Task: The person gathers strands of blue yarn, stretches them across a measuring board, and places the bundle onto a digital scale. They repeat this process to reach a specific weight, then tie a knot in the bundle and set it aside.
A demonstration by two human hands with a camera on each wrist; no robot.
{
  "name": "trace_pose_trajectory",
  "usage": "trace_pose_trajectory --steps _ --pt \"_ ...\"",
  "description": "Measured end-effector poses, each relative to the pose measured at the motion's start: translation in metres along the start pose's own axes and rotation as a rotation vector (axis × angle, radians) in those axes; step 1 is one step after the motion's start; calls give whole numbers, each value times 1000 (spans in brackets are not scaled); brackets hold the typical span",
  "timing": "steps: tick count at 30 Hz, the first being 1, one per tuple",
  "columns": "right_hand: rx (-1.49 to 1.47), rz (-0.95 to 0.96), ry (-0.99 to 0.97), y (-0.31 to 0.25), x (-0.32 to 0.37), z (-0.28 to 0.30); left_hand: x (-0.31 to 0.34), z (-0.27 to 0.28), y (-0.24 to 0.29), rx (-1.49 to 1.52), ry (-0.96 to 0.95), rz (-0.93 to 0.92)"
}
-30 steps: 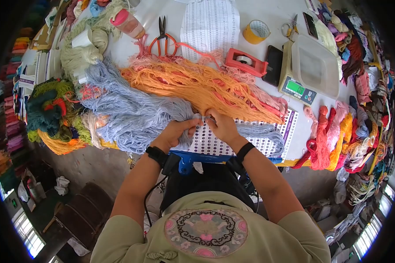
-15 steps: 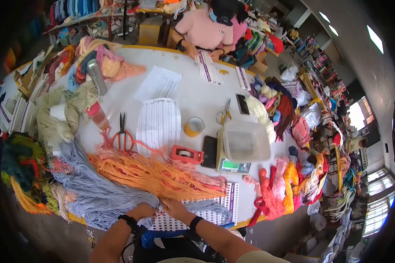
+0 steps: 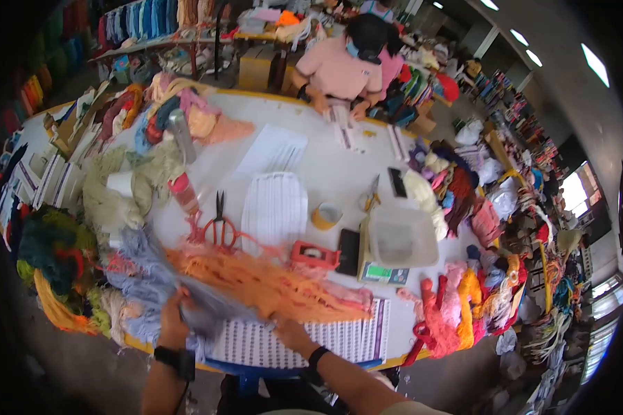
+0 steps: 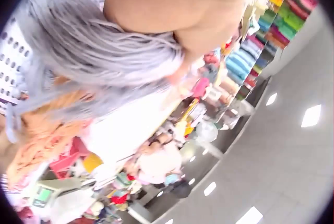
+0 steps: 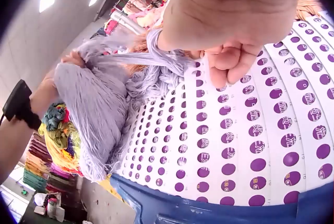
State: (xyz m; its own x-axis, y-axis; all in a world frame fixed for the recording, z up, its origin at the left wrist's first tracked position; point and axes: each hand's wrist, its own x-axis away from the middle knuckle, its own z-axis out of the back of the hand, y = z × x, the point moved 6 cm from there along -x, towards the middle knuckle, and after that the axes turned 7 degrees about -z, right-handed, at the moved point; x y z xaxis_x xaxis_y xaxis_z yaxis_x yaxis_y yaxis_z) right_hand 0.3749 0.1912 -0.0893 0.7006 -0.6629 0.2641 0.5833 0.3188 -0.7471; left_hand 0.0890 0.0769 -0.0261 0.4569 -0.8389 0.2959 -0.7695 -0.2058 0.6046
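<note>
My left hand (image 3: 174,321) grips a thick hank of blue-grey yarn (image 4: 94,51), blurred in the head view. From that hank, strands stretch rightward across the front of the table to my right hand (image 3: 294,334). In the right wrist view a loop of the yarn (image 5: 156,49) passes round the thumb side of the right hand, whose fingers are curled in. Beneath the hands lie white cards with rows of purple-centred holes (image 5: 235,140). More blue-grey yarn (image 3: 135,294) spreads on the table left of the left hand, and orange yarn (image 3: 270,290) lies just beyond both hands.
Behind the orange yarn are red-handled scissors (image 3: 220,228), printed sheets (image 3: 275,211), a red tape dispenser (image 3: 316,256), a phone (image 3: 349,252) and a scale with a tray (image 3: 401,238). Coloured yarn (image 3: 457,304) piles at right. A person (image 3: 342,69) sits across the table.
My view has tilted up, showing the person opposite. The hands have drawn apart, the left going left with the hank. The blue-grey strands have left the right part of the cards.
</note>
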Motion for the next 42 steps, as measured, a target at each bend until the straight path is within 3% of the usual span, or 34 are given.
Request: trace_pose_trajectory --steps 1,2,3,4,5,6,8,10,11,13,14,16,17,19,20,22,23,25,26,28,32,34,35,37,42 --pt "15 95 63 3 4 -9 -7 5 14 12 259 -134" --pt "-36 70 77 9 2 -11 -8 14 25 5 531 -262" --pt "-41 36 89 11 3 -11 -9 45 29 -243 545 -385" --pt "-49 54 88 5 3 -7 -1 18 28 -412 564 -402" --pt "-46 88 84 10 1 -10 5 -6 14 -580 436 -318" --pt "-20 -22 42 6 4 -5 18 -17 -7 -768 405 -117" --pt "-23 -88 60 -13 5 9 25 -37 -62 -779 141 70" --pt "-36 -101 57 -16 5 11 31 -58 -99 -1095 -112 38" --pt "-26 -99 84 -16 6 13 26 -48 -118 -1099 -106 55" --pt "-23 -96 79 -15 5 13 22 -66 -141 -1482 -515 -591" --pt "-16 -86 82 -15 5 15 21 -61 -149 -1482 -516 -579" --pt "15 -29 99 -23 5 23 13 -49 -165 -1631 -496 -366" --pt "46 32 120 -27 4 26 9 -42 -166 -1637 -502 -356" --pt "71 50 122 -17 -1 23 -4 -26 -174 -1837 -558 -78" --pt "108 76 122 -13 -3 21 -7 -24 -174 -1843 -567 -69" --pt "85 103 159 -9 -8 21 -3 -47 -163 -2096 -717 414" --pt "85 155 211 -10 -11 22 -6 -33 -165 -2105 -725 422" --pt "68 190 264 -9 -11 20 -7 -23 -156 -2006 -774 -45" --pt "111 167 238 -5 -11 18 -5 -18 -151 -2013 -786 -31" --pt "143 129 213 -4 -9 18 4 -64 -109 -1780 -672 -492" --pt "130 73 169 1 -11 16 1 -68 -113 -1718 -632 -439" --pt "113 79 170 2 -11 16 3 -65 -109 -1696 -336 -26" --pt "115 69 149 3 -11 15 2 -62 -112 -1700 -342 -21" --pt "112 53 132 4 -12 14 2 -36 -132 -1835 -377 270" --pt "121 62 146 4 -12 15 -12 -26 -127 -1936 -585 77"
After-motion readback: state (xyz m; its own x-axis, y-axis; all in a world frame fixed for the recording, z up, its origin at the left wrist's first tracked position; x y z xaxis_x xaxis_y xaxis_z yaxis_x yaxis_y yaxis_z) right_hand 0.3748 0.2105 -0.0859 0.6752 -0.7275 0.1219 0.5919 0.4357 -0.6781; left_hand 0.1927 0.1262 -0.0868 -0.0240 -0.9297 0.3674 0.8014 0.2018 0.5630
